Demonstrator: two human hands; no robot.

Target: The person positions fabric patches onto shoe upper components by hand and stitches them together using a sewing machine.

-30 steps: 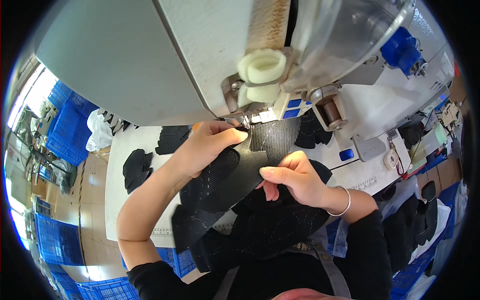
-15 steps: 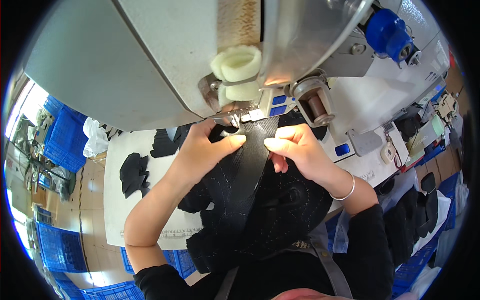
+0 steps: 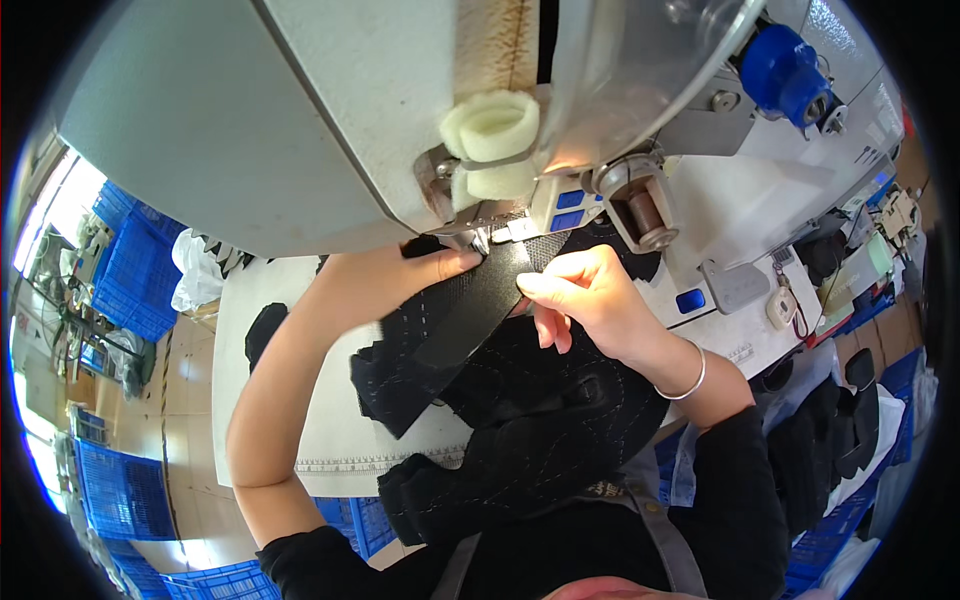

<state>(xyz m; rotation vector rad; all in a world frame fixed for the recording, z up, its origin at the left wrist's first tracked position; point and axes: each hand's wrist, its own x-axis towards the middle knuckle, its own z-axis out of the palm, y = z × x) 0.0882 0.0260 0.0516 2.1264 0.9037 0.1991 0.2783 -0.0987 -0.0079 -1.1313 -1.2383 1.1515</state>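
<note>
A sewing machine (image 3: 340, 110) fills the upper part of the view, its presser foot (image 3: 480, 241) lit by a small lamp. Under the foot runs black stitched fabric (image 3: 560, 430), draped down the table to my lap. A smooth black strip (image 3: 470, 325) lies over it. My left hand (image 3: 385, 285) grips the fabric just left of the foot, thumb on top; its other fingers are mostly hidden below the machine head. With thumb and forefinger my right hand (image 3: 590, 300) pinches the strip's right edge, its lower fingers curled.
A bobbin winder with brown thread (image 3: 637, 215) and a blue knob (image 3: 785, 75) stick out at the right. Another black piece (image 3: 264, 330) lies left on the white table (image 3: 300, 400). Blue crates (image 3: 125, 490) stand on the floor at left; black pieces (image 3: 815, 450) are heaped at right.
My left hand has turned and its wrist has swung left. The strip and the fabric under it now slant toward the lower left. My right hand keeps its pinch, a little further left on the strip.
</note>
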